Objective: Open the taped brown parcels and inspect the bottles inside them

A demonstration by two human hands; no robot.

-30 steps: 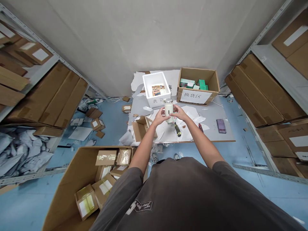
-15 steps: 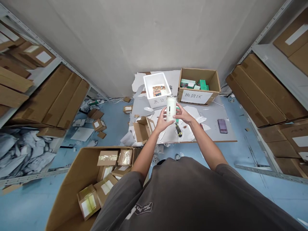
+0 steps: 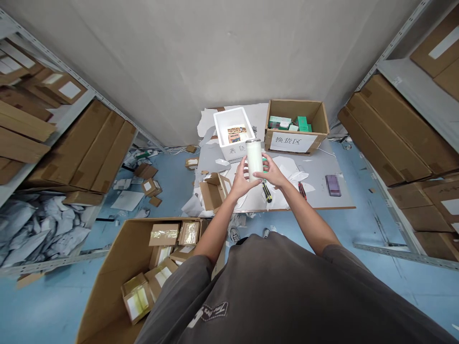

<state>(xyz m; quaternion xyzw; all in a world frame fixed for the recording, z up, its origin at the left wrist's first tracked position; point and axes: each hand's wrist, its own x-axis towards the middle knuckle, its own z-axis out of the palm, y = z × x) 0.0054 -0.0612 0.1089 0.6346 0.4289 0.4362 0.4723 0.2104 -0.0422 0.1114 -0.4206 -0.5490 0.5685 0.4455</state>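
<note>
A white cylindrical tumbler (image 3: 254,160) with a metallic rim stands upright between my two hands, above the table. My left hand (image 3: 242,181) grips its lower left side. On the right side my right hand (image 3: 273,173) holds it, thumb across the lower front. Just below on the table (image 3: 322,193) lies a yellow and black cutter (image 3: 267,192). An opened small cardboard box (image 3: 212,193) is left of my hands. Behind the tumbler is a white foam box (image 3: 234,151) holding small packets.
A cardboard box (image 3: 294,142) of green packs stands at the back right. Right of my hands lie a red tool (image 3: 302,190) and a blurred purple item (image 3: 333,185). A large carton (image 3: 107,282) of parcels is at lower left; loaded shelves flank both sides.
The tumbler has turned between my hands, so its dark printed marks no longer show. More of the red tool is visible beside my right forearm.
</note>
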